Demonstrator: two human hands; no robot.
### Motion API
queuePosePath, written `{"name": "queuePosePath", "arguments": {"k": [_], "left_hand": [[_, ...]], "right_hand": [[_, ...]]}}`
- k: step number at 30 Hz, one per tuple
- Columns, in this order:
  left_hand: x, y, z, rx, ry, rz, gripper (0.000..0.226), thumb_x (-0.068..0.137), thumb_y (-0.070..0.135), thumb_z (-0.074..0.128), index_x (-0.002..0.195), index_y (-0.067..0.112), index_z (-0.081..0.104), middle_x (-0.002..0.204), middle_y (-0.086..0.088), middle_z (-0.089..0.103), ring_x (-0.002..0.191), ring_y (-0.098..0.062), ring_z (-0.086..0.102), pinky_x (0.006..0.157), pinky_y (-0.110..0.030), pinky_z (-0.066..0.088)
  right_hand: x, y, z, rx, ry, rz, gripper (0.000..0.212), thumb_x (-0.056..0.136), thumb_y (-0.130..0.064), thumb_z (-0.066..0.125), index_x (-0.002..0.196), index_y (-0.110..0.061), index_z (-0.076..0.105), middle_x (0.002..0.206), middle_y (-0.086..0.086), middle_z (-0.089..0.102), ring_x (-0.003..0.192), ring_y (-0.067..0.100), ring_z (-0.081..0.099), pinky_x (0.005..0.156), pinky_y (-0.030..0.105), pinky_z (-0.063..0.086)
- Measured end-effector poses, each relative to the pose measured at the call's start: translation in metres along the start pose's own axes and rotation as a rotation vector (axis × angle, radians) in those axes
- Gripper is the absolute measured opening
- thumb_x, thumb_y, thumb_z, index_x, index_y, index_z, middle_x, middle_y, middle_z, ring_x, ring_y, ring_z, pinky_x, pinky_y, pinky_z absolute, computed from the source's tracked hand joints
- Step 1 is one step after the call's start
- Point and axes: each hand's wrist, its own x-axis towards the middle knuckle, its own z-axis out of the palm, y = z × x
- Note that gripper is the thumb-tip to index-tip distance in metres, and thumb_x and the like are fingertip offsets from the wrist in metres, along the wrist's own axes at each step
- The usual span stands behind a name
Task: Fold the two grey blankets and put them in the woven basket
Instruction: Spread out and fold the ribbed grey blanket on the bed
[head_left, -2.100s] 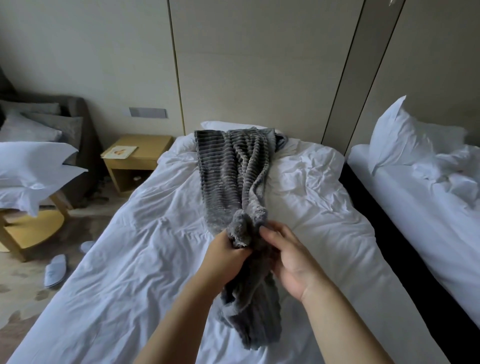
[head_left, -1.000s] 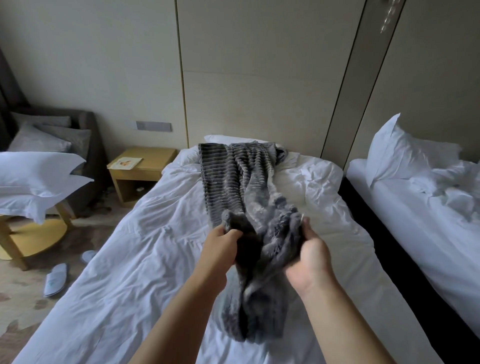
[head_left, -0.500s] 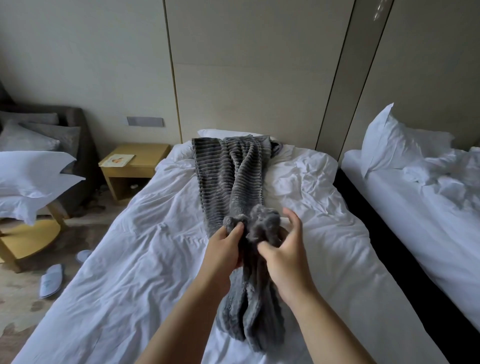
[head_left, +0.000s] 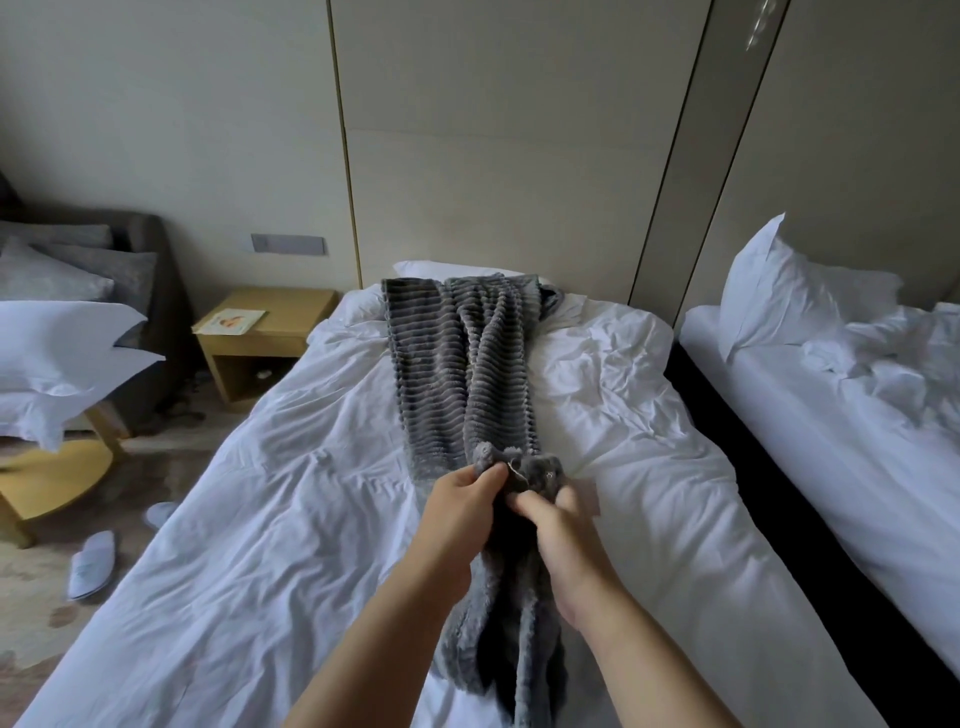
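Where the blanket lay: the grey blanket (head_left: 462, 364) ran lengthwise down the middle of the white bed (head_left: 249, 545), far end up by the headboard, near end trailing toward the person. It was gathered into a narrow rumpled strip, not spread flat.
Left side: the left grip (head_left: 460, 499) was clamped on a bunched ridge of the blanket, thumb and fingers pinching it.
Right side: the right grip (head_left: 563, 535) sat just beside the left, fingers curled into the same bunch. It was slightly blurred, but closed on cloth.
Not seen: the woven basket was out of view, and a second blanket could not be made out.
Handling (judged): ribbed plush, soft and limp, probably light for its bulk. It would sag between the hands and hold no crease on its own.
Where to take hold (judged): at two corners or along a hem, grips well apart — a mid-strip pinch only bunches it further.
Stage (judged): looked like hunting for an edge, with no tidy fold made yet.
Risk (judged): the plush layers could slide apart when lifted.
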Motion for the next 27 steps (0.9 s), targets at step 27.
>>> {"name": "queuePosePath", "arguments": {"k": [27], "left_hand": [[-0.001, 0.007, -0.022, 0.039, 0.017, -0.046, 0.026, 0.093, 0.018, 0.06, 0.072, 0.016, 0.075, 0.069, -0.006, 0.067, 0.063, -0.014, 0.057, 0.059, -0.02, 0.044]], "right_hand": [[0.015, -0.018, -0.003, -0.224, 0.377, -0.423, 0.018, 0.079, -0.029, 0.075, 0.073, -0.014, 0.068, 0.07, -0.001, 0.071, 0.072, 0.021, 0.067, 0.072, 0.038, 0.055]]}}
